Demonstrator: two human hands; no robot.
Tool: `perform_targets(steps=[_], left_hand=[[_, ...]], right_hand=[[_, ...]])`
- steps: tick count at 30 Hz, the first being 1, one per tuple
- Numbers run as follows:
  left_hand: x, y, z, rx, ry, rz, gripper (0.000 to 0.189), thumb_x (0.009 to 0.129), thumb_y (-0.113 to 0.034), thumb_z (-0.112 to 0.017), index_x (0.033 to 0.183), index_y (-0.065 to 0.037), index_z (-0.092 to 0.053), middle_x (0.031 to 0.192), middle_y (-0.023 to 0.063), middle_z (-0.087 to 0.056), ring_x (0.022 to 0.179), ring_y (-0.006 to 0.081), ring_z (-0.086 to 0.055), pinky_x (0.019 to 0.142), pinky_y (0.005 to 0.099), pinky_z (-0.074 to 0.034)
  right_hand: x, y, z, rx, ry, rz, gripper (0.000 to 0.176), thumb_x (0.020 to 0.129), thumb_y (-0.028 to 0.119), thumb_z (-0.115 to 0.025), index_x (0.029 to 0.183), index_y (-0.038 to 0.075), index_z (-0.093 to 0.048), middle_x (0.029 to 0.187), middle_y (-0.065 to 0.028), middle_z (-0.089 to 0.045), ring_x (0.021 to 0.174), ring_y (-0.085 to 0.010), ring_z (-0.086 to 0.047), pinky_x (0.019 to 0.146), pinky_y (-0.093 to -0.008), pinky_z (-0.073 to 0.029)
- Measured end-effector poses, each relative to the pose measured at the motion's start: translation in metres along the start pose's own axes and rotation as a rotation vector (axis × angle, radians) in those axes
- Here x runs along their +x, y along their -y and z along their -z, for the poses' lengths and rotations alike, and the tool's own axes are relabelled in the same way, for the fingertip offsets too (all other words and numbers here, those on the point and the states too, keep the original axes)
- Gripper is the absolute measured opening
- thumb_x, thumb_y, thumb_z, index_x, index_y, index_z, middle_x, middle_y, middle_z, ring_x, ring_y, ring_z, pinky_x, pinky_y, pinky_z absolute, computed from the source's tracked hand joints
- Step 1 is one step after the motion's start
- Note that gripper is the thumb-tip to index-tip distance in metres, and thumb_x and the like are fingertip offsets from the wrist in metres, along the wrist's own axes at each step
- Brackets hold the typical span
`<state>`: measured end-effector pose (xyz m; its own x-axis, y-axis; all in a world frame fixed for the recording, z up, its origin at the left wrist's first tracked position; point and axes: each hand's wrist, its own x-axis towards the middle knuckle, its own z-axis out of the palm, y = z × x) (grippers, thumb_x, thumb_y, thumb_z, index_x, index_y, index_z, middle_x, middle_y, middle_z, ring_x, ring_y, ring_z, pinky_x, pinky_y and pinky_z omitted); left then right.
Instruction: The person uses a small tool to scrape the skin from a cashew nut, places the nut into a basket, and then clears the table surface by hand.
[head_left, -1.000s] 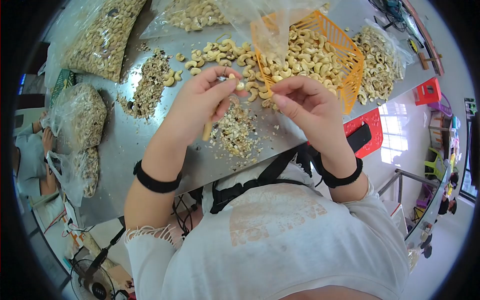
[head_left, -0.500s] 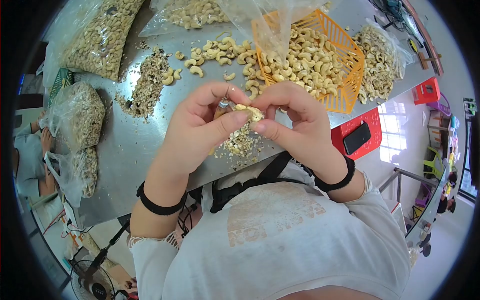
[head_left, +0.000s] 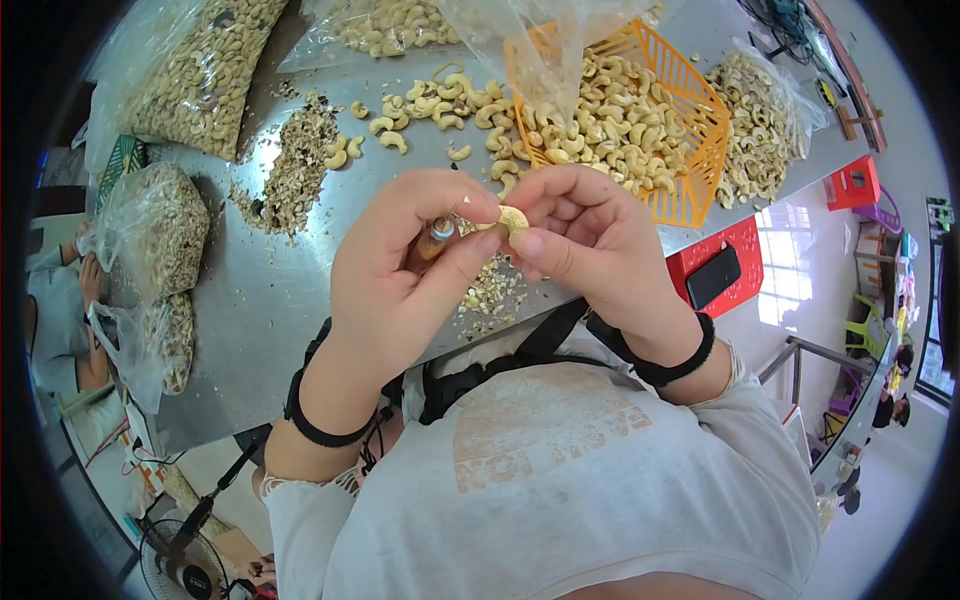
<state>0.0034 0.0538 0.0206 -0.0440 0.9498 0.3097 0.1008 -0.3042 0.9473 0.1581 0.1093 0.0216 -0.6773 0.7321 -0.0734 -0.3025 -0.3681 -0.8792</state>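
Between my two hands is a pale cashew nut, pinched at its edges. My left hand has thumb and forefinger on its left side, and a small knife with a wooden handle and metal collar rests in the same palm; its blade is mostly hidden. My right hand pinches the nut's other side, the remaining fingers curled. Below the hands lies a small heap of pale crumbs. Whole cashews are scattered on the metal table beyond my hands.
An orange basket of cashews is at the back right, beside a bag of nut pieces. Brown crumbs and filled bags lie left. A phone rests on a red stool. Another person's hand shows far left.
My left hand has turned, showing more of the knife handle. The nut sits at a different angle between my fingertips, and my right hand's curled fingers show more.
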Motion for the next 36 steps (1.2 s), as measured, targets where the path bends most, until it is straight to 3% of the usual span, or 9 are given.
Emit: perform_targets(steps=[2, 7, 11, 16, 20, 26, 32, 35, 36], left_hand=[[-0.001, -0.002, 0.003, 0.014, 0.021, -0.047, 0.016, 0.076, 0.001, -0.052, 0.091, -0.003, -0.049, 0.086, 0.003, -0.049, 0.062, 0.0032, -0.041, 0.053, 0.0155, -0.034], [-0.005, -0.016, 0.006, -0.094, 0.057, 0.254, 0.021, 0.081, -0.007, -0.046, 0.101, -0.001, -0.046, 0.085, 0.0036, -0.049, 0.06, 0.0042, -0.039, 0.054, 0.0166, -0.034], [-0.006, -0.018, 0.004, 0.025, 0.081, 0.237, 0.026, 0.082, -0.007, -0.044, 0.107, -0.001, -0.043, 0.085, 0.0051, -0.05, 0.064, 0.0067, -0.044, 0.057, 0.0191, -0.037], [-0.007, -0.02, 0.002, 0.216, 0.141, 0.173, 0.034, 0.08, -0.003, -0.044, 0.114, -0.002, -0.04, 0.1, 0.0131, -0.052, 0.085, 0.0202, -0.054, 0.074, 0.0263, -0.042], [-0.007, -0.017, -0.002, 0.201, 0.134, 0.115, 0.038, 0.079, -0.002, -0.045, 0.116, -0.002, -0.039, 0.106, 0.0135, -0.051, 0.087, 0.0212, -0.054, 0.074, 0.027, -0.042], [-0.007, -0.016, -0.003, 0.286, 0.11, 0.025, 0.04, 0.078, -0.002, -0.046, 0.117, -0.003, -0.039, 0.106, 0.0142, -0.051, 0.084, 0.0237, -0.055, 0.071, 0.0278, -0.043], [-0.008, -0.023, -0.002, 0.452, 0.12, 0.114, 0.037, 0.079, -0.004, -0.045, 0.116, -0.005, -0.042, 0.093, 0.0132, -0.056, 0.079, 0.0232, -0.056, 0.067, 0.0282, -0.043], [-0.01, -0.019, 0.0, 0.385, 0.095, 0.15, 0.034, 0.081, -0.006, -0.043, 0.115, -0.005, -0.043, 0.085, 0.0097, -0.058, 0.067, 0.0173, -0.055, 0.06, 0.0246, -0.043], [-0.009, -0.019, 0.0, 0.214, 0.097, 0.263, 0.034, 0.082, -0.007, -0.042, 0.116, -0.005, -0.043, 0.084, 0.0076, -0.057, 0.061, 0.0129, -0.051, 0.056, 0.0217, -0.041]], right_hand=[[0.0, 0.0, 0.0, 0.014, 0.026, -0.02, 0.025, 0.072, 0.006, -0.061, 0.093, 0.0, -0.048, 0.082, -0.004, -0.055, 0.07, -0.0066, -0.051, 0.059, -0.0181, -0.043], [-0.001, -0.002, -0.002, -0.142, -0.052, 0.135, 0.022, 0.071, 0.003, -0.062, 0.088, 0.001, -0.048, 0.081, -0.0035, -0.054, 0.07, -0.0069, -0.05, 0.061, -0.0191, -0.043], [0.0, -0.004, -0.003, -0.235, -0.07, 0.248, 0.021, 0.07, 0.0, -0.061, 0.086, 0.001, -0.049, 0.081, -0.0034, -0.053, 0.071, -0.0071, -0.049, 0.062, -0.0195, -0.042], [-0.001, -0.005, -0.005, -0.327, -0.118, 0.375, 0.019, 0.068, -0.001, -0.062, 0.084, 0.001, -0.05, 0.08, -0.0044, -0.054, 0.069, -0.0079, -0.05, 0.062, -0.0198, -0.041], [0.001, -0.009, -0.003, -0.364, -0.118, 0.455, 0.018, 0.068, -0.002, -0.062, 0.082, 0.0, -0.051, 0.079, -0.0053, -0.054, 0.068, -0.0087, -0.051, 0.062, -0.0197, -0.041], [0.001, -0.011, -0.003, -0.478, -0.142, 0.556, 0.017, 0.066, -0.003, -0.062, 0.08, -0.001, -0.053, 0.078, -0.0061, -0.055, 0.067, -0.0092, -0.052, 0.06, -0.0198, -0.041], [0.001, -0.013, -0.004, -0.504, -0.161, 0.561, 0.016, 0.066, -0.004, -0.062, 0.079, -0.001, -0.054, 0.078, -0.0066, -0.055, 0.066, -0.0096, -0.052, 0.06, -0.0202, -0.042], [0.001, -0.013, -0.005, -0.463, -0.143, 0.544, 0.016, 0.067, -0.003, -0.061, 0.08, -0.001, -0.053, 0.078, -0.0065, -0.055, 0.068, -0.0092, -0.052, 0.061, -0.02, -0.042], [0.0, -0.012, -0.006, -0.39, -0.146, 0.499, 0.016, 0.068, -0.002, -0.061, 0.082, 0.0, -0.053, 0.078, -0.0061, -0.055, 0.069, -0.009, -0.052, 0.062, -0.0199, -0.042]])
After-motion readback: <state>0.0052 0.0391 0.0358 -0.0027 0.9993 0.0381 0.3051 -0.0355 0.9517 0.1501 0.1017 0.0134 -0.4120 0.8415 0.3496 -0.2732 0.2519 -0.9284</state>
